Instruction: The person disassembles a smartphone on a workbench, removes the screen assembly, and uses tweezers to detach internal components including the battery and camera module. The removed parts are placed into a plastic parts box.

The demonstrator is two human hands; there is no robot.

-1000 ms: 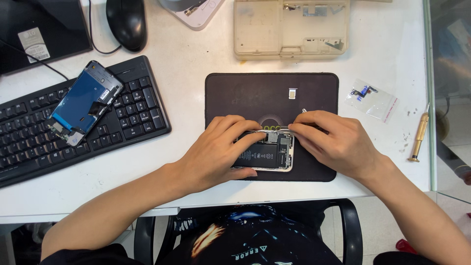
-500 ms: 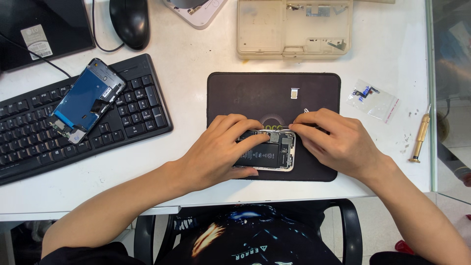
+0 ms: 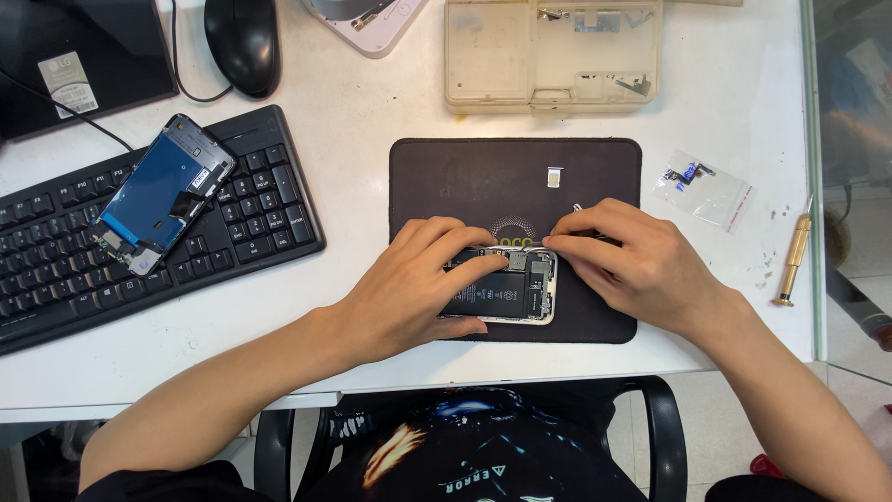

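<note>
An opened phone body (image 3: 509,290), with its black battery and circuit board showing, lies on a dark work mat (image 3: 483,177). My left hand (image 3: 418,288) grips the phone from the left, fingers laid over its top and thumb under its lower edge. My right hand (image 3: 641,265) rests on the mat to the phone's right, fingertips pinched at the phone's top right corner; a thin tool seems to sit in them, mostly hidden. A tiny white card (image 3: 554,177) lies on the mat above.
A detached phone screen (image 3: 163,193) lies on a black keyboard (image 3: 65,260) at left. Behind are a black mouse (image 3: 243,42), a beige parts tray (image 3: 553,51) and a white device (image 3: 367,19). A small plastic bag (image 3: 703,186) and a brass-handled screwdriver (image 3: 793,256) lie right.
Both hands stay on the phone; the fingers shift only slightly. The view has drifted a little.
</note>
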